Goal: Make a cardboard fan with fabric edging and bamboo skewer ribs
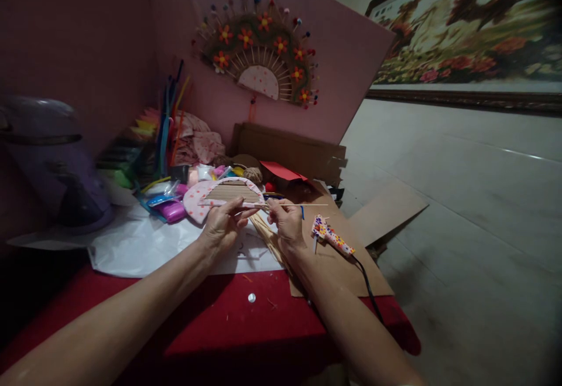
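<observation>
My left hand [223, 224] pinches the lower edge of a half-round cardboard piece [232, 191], whose rim is wrapped in pink dotted cloth. A thin wooden stick [314, 204] lies along that straight lower edge and juts out to the right. My right hand [284, 219] closes its fingers round the stick near the piece's right corner. Behind and left of the cardboard rests another rounded pink dotted piece [195, 201]. Several loose sticks [267, 236] lie beneath my hands on the table.
A flower-patterned glue gun [331, 236] with a black cord lies on a brown cardboard sheet [351, 277] at right. Coloured clay packets [173, 210] and pipe cleaners [164, 122] sit at left, near a purple bin [57, 163]. A decorated fan [259, 52] hangs behind.
</observation>
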`<control>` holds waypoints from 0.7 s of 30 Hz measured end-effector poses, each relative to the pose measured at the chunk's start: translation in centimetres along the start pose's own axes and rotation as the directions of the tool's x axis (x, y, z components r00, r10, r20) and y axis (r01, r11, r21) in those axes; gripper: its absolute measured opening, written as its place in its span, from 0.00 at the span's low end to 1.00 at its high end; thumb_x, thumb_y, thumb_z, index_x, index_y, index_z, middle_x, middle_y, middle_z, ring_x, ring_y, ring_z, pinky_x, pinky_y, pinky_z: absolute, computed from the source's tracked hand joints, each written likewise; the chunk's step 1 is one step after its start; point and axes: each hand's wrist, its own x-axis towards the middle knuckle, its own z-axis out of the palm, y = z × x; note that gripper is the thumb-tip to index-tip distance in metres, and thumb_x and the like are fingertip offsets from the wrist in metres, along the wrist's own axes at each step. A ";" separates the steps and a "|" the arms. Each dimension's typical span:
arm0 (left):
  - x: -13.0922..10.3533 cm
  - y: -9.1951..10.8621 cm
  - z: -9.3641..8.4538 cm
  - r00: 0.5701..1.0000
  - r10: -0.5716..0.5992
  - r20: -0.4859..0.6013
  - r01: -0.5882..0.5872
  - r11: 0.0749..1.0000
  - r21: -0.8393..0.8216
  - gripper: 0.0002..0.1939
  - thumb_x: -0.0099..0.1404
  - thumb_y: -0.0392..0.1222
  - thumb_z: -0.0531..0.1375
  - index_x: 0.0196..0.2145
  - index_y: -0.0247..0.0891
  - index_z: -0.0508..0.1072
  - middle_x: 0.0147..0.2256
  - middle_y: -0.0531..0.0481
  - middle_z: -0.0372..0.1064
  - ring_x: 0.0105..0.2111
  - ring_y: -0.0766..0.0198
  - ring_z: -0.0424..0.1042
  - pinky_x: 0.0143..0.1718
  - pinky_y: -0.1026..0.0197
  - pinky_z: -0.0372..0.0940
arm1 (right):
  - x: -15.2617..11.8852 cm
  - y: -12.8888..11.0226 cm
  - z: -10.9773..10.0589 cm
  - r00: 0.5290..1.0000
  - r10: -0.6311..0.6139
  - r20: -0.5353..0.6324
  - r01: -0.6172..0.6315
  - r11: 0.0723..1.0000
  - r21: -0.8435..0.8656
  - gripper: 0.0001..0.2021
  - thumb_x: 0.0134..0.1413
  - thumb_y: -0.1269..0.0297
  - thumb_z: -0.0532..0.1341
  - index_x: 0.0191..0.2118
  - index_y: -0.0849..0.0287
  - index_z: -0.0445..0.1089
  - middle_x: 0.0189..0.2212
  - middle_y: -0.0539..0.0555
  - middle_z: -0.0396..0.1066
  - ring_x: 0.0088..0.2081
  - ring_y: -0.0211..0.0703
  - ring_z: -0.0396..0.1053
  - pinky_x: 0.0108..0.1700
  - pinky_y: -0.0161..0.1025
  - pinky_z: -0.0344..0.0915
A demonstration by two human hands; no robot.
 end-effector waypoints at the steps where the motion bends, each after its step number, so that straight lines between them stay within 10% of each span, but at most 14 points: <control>1: 0.0 0.0 0.0 1.000 -0.001 0.002 0.001 1.000 0.001 0.04 0.58 0.28 0.56 0.26 0.31 0.67 0.25 0.40 0.74 0.27 0.56 0.77 0.11 0.73 0.58 | 0.0 0.0 0.1 1.000 -0.024 -0.007 0.024 1.000 0.006 0.12 0.42 0.61 0.65 0.19 0.60 0.63 0.14 0.43 0.59 0.16 0.30 0.55 0.20 0.31 0.51; 21: -0.2 -0.1 0.1 1.000 -0.007 0.028 0.008 0.999 -0.032 0.04 0.58 0.28 0.56 0.26 0.30 0.68 0.25 0.40 0.74 0.27 0.57 0.77 0.10 0.73 0.58 | -0.1 0.5 0.1 0.997 -0.081 -0.001 0.081 0.994 0.070 0.08 0.45 0.65 0.65 0.23 0.62 0.67 0.18 0.47 0.68 0.21 0.33 0.65 0.26 0.32 0.62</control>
